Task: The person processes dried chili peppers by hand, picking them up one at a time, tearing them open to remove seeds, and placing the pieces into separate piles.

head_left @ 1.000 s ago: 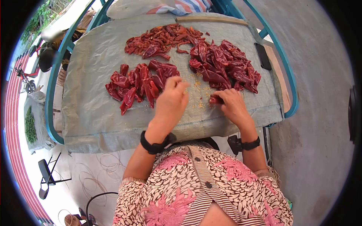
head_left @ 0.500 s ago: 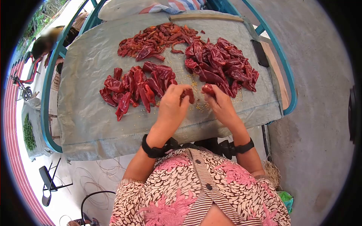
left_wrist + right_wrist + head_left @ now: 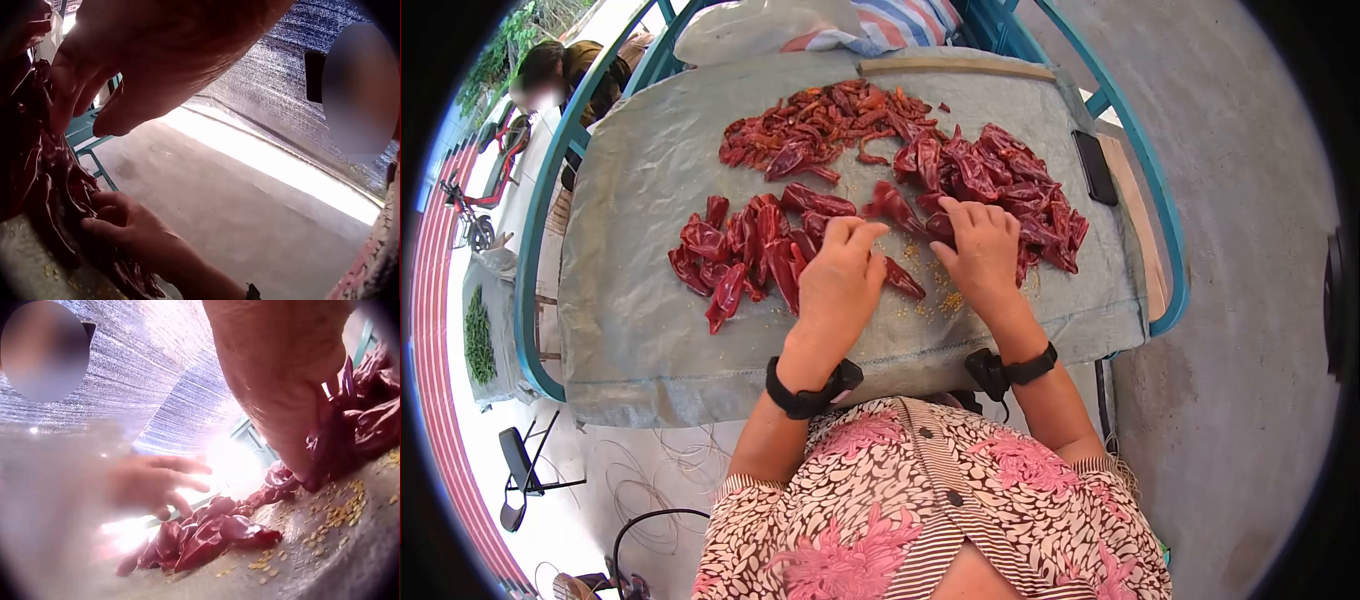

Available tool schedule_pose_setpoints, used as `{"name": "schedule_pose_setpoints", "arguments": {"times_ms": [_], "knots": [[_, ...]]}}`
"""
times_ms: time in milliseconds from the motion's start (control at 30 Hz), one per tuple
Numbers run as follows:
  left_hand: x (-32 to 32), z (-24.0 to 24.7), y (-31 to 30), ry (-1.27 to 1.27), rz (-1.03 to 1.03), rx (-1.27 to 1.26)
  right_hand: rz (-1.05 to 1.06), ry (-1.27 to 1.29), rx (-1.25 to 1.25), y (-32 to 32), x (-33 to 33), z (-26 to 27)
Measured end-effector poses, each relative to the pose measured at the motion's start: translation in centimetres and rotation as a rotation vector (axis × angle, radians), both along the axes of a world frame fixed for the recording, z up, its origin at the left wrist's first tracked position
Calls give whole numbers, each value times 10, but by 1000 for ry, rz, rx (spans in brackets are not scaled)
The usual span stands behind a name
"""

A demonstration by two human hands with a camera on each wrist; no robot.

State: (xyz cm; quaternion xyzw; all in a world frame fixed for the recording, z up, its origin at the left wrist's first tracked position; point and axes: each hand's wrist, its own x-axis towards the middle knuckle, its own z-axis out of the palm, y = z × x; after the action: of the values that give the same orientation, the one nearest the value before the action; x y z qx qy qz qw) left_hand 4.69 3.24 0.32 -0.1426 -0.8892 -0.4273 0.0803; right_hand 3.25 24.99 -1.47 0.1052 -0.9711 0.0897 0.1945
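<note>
My left hand [image 3: 837,290] is over the right edge of the left heap of dried red peppers [image 3: 745,245], its fingers relaxed and spread, with nothing visible in them. One long red pepper [image 3: 906,280] lies just right of these fingers. My right hand [image 3: 983,260] is at the near left edge of the right pepper heap [image 3: 1020,190], thumb and fingers pinching a dark red pepper [image 3: 940,228]. A blurred pepper [image 3: 890,205] extends left of it. In the right wrist view, the right hand [image 3: 281,387] partly hides the pepper [image 3: 331,450] at its fingertips.
Smaller red pieces [image 3: 820,120] form a pile at the back. Yellow seeds [image 3: 945,300] are scattered between the hands. A phone [image 3: 1094,167] lies at the right, inside the blue frame [image 3: 1168,230]. Another person [image 3: 580,80] is beyond the back left.
The red pieces in both hands half a second ago have left them. A pepper now lies beside my left hand, whose fingers have loosened. My right hand has moved to the right heap and pinches a pepper.
</note>
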Motion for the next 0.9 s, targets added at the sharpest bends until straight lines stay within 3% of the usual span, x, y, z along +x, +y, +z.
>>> {"name": "schedule_pose_setpoints", "arguments": {"times_ms": [300, 600, 700, 833, 900], "knots": [[-6, -1, 9, -17, 79, -111, 149, -25, 85, -15, -14, -13], [-18, -3, 6, -20, 207, -162, 48, -74, -140, -28, -13, -7], [-21, -6, 6, -29, 203, -163, 29, 15, -244, -43, -16, 0], [-24, -9, 7, -21, 176, -167, 15, -104, -196, -47, -29, -19], [-24, -5, 4, -72, 148, -137, -69, -185, -304, -47, -27, -15]]}}
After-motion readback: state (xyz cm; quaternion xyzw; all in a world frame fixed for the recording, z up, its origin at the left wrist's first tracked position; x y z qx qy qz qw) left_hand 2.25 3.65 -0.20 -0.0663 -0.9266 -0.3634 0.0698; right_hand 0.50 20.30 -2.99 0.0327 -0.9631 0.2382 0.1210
